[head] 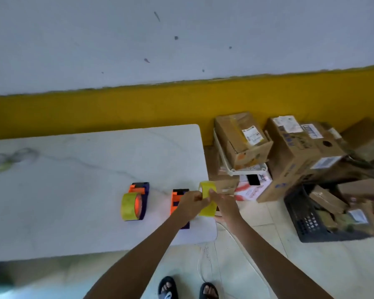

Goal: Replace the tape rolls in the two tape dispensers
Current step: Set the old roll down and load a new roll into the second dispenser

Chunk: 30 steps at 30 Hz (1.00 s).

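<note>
White table (73, 190); both hands (207, 201) grip yellow tape roll (207, 190); box labels (252, 134) illegible.

Two tape dispensers (138, 198) (178, 201), two yellow tape rolls (130, 206) (208, 198), perhaps five cardboard boxes (243, 139)

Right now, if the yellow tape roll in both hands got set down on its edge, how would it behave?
The yellow tape roll is a round hoop, so on edge it would probably roll, and the table looks smooth. It seems rigid: the grip of the left hand and right hand doesn't visibly deform it. Laid flat, it should stay.
</note>
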Each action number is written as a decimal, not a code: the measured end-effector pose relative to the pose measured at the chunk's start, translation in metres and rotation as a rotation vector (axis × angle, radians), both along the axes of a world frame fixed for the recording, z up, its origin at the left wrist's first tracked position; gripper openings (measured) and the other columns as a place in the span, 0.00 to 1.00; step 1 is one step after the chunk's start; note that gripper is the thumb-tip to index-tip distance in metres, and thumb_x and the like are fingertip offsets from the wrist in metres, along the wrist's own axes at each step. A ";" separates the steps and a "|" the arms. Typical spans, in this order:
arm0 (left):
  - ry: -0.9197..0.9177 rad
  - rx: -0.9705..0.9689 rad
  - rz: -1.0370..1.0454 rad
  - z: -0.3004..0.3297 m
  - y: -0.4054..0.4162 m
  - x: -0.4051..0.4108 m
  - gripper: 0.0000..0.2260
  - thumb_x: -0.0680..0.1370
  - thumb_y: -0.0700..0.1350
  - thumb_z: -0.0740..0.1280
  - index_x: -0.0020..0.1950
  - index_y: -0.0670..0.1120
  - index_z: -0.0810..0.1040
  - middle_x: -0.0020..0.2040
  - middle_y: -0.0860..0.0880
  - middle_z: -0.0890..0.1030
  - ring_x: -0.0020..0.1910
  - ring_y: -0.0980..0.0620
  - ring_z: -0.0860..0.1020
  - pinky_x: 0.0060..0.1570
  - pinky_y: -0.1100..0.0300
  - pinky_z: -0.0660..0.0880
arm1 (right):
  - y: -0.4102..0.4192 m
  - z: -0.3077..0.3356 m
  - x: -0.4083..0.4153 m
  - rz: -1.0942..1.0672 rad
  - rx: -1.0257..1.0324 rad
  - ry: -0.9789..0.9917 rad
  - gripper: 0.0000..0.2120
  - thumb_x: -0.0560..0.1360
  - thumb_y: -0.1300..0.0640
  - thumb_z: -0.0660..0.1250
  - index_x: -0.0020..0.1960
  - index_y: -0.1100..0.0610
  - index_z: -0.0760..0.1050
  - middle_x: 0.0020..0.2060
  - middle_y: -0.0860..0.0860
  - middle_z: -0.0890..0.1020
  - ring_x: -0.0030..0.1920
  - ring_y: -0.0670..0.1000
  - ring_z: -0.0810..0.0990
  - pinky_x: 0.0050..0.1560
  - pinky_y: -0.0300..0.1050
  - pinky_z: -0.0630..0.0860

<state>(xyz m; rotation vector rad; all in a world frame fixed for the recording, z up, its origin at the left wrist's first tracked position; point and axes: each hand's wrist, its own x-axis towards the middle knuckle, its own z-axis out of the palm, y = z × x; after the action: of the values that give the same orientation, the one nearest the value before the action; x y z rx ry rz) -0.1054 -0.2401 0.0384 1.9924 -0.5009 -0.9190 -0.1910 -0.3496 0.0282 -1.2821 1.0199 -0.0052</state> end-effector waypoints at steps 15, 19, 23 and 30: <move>-0.140 0.423 0.275 -0.051 0.089 0.011 0.06 0.72 0.43 0.61 0.37 0.44 0.75 0.37 0.46 0.74 0.38 0.47 0.70 0.38 0.56 0.68 | 0.018 -0.021 0.007 0.176 0.055 0.061 0.18 0.73 0.45 0.70 0.48 0.61 0.78 0.42 0.52 0.81 0.44 0.47 0.81 0.39 0.47 0.80; -0.057 0.391 0.278 -0.052 0.079 0.007 0.06 0.72 0.40 0.61 0.34 0.42 0.70 0.34 0.44 0.70 0.35 0.47 0.66 0.35 0.57 0.62 | 0.022 -0.021 0.012 0.194 0.028 0.066 0.22 0.72 0.44 0.71 0.52 0.63 0.79 0.47 0.56 0.84 0.43 0.46 0.82 0.34 0.43 0.79; -0.030 0.313 0.376 -0.047 0.074 0.012 0.06 0.72 0.38 0.59 0.34 0.42 0.68 0.34 0.44 0.68 0.35 0.48 0.64 0.35 0.56 0.59 | 0.026 -0.021 0.017 0.198 0.013 0.057 0.16 0.71 0.45 0.72 0.44 0.59 0.79 0.42 0.52 0.82 0.42 0.45 0.80 0.36 0.45 0.79; 0.107 0.168 0.455 -0.028 0.070 0.030 0.09 0.74 0.41 0.60 0.34 0.44 0.68 0.31 0.48 0.68 0.34 0.49 0.66 0.34 0.59 0.62 | 0.046 -0.022 0.019 0.260 -0.058 0.027 0.25 0.66 0.38 0.72 0.32 0.55 0.66 0.34 0.57 0.74 0.41 0.53 0.79 0.50 0.59 0.82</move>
<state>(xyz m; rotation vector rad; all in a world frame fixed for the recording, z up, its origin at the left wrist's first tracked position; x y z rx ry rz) -0.0758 -0.1696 0.0102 2.0718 0.0960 -0.7905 -0.1721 -0.3035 0.0060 -1.4640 0.8750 0.1831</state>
